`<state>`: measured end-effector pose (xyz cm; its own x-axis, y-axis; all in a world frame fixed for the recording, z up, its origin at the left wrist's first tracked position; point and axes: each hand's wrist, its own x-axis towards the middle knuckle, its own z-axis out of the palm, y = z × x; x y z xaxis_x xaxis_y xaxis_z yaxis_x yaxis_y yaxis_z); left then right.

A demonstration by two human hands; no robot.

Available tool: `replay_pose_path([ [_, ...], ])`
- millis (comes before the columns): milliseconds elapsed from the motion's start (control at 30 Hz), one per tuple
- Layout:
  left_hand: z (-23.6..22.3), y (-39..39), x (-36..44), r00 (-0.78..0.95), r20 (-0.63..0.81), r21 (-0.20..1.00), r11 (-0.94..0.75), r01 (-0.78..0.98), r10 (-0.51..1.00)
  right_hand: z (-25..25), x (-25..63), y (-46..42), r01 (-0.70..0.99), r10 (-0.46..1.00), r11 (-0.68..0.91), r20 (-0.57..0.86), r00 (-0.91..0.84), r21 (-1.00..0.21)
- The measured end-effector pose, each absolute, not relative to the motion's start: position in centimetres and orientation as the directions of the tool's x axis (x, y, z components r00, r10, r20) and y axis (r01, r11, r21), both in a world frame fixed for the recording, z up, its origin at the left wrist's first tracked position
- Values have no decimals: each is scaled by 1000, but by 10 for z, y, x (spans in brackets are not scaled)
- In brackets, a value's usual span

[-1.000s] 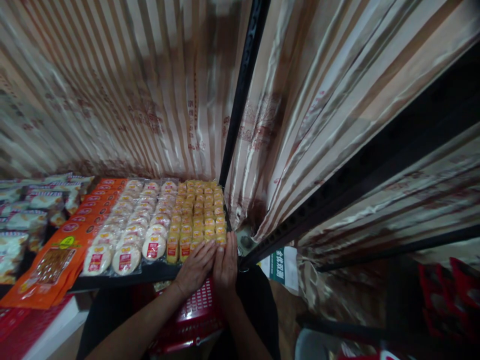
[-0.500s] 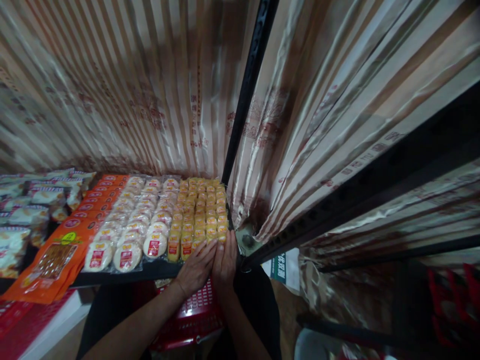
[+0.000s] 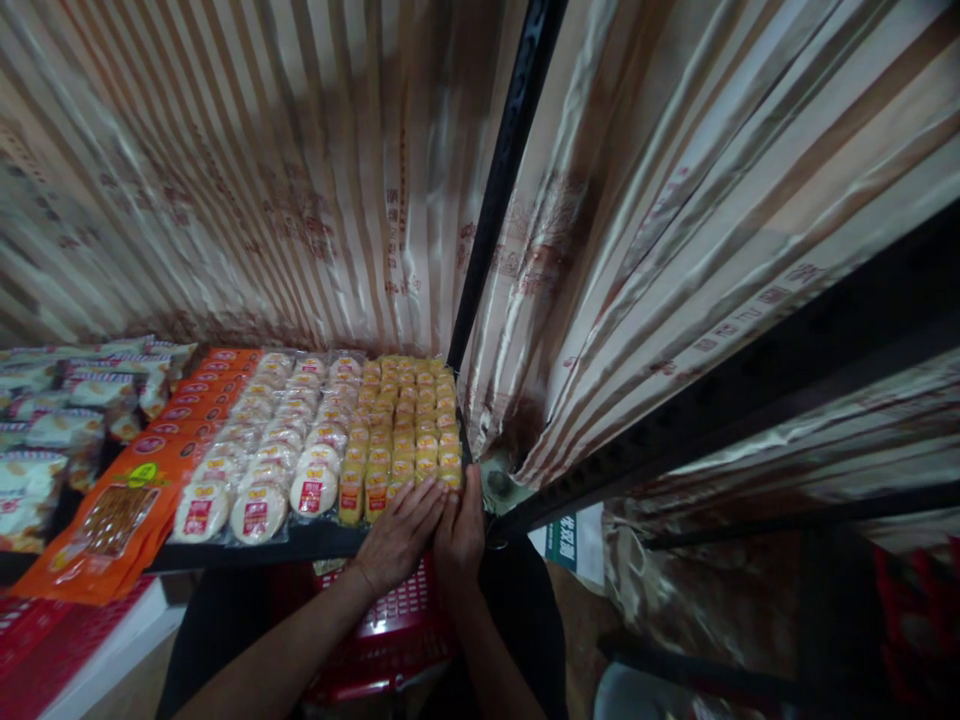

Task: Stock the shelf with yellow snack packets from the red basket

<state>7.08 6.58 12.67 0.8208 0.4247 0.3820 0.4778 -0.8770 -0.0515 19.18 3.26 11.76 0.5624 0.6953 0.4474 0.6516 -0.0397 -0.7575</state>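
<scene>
Rows of small yellow snack packs (image 3: 401, 420) fill the right end of a dark shelf (image 3: 300, 545). My left hand (image 3: 397, 535) lies flat, fingers stretched out, against the front packs of those rows. My right hand (image 3: 459, 528) is pressed beside it, fingers together and extended, against the rightmost row next to the black upright post (image 3: 499, 200). Left of the yellow packs are rows of round white cakes with red labels (image 3: 259, 460), then orange flat packets (image 3: 131, 495).
White snack bags (image 3: 37, 450) lie at the shelf's far left. A red plastic basket (image 3: 382, 635) sits below my hands. Striped shiny fabric (image 3: 262, 170) hangs behind the shelf and to the right. A black shelf rail (image 3: 675, 420) runs off to the right.
Both hands stay pressed against the front of the yellow packs. The view has drifted slightly; nothing has been picked up or let go.
</scene>
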Motion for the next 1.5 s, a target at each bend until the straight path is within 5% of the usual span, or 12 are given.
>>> replay_pose_path([
  [667, 124, 66, 76, 800, 373, -92, -840, 535, 469, 114, 185, 40, 678, 723, -8, 464, 512, -735],
  [867, 123, 66, 75, 772, 470, -142, -827, 544, 428, 114, 189, 34, 694, 698, 49, 522, 491, -718],
  [1133, 111, 43, 66, 750, 480, -90, -825, 557, 454, 115, 177, 10, 771, 714, 50, 562, 417, -635],
  [1367, 89, -3, 34, 735, 436, 202, -852, 482, 519, 107, 151, -30, 797, 770, 143, 572, 282, -587],
  [1500, 87, -23, 14, 699, 196, 500, -683, 533, 688, 91, 120, -61, 800, 827, 271, 555, 90, -535],
])
